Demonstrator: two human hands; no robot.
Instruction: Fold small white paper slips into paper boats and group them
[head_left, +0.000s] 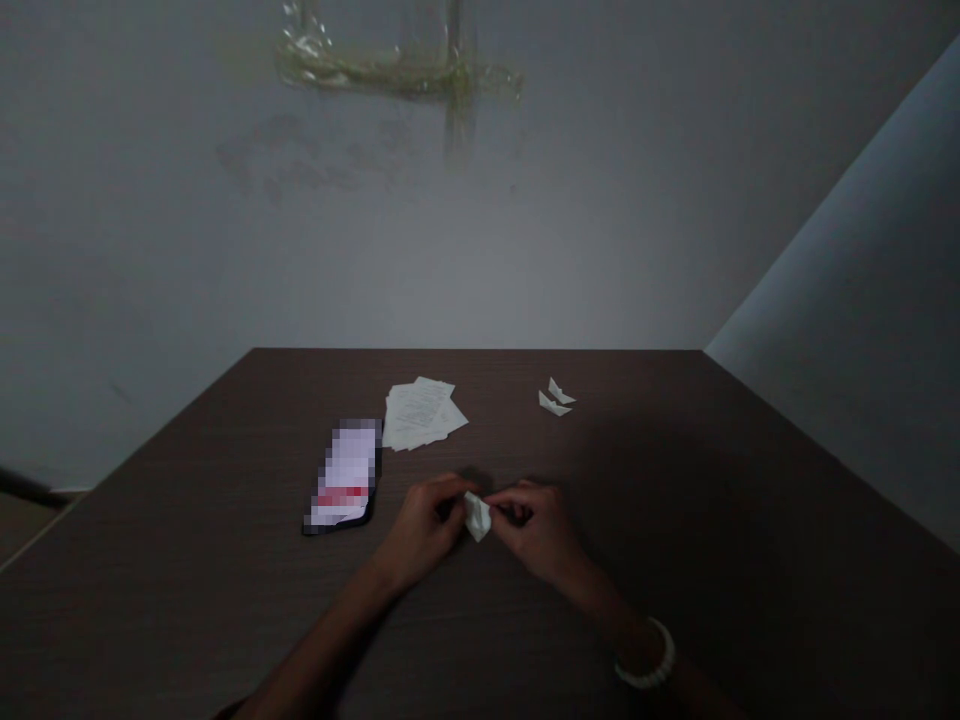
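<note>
2 hands: the left hand (429, 512) and the right hand (538, 526) meet near the middle of the surface, each narrow, thumb and fingers closed on the small folded white paper piece (478, 518).
Paper piece in hand: between the fingertips, the left hand at its left side, the right hand at its upper right; a pointed end faces the person. Whether it touches the surface, I cannot tell.
Right wrist: a white beaded bracelet (663, 664).
Left of the left hand: a dark-edged smartphone (347, 470) lying at a slant, its pale screen blurred into blocks, with a red band low down.
Beyond the hands, left: a loose, fanned stack of flat white printed paper sheets (420, 418), just beside the phone's top end.
Beyond the hands, right: 2 small white boat-shaped paper folds (554, 405), close together.
Progress: 2 folds look complete; the held piece appears partly folded, its shaping unfinished; the stacked sheets look unfolded.
Underneath: a dark brown wood-grain surface (225, 600), against a grey wall (570, 240).
</note>
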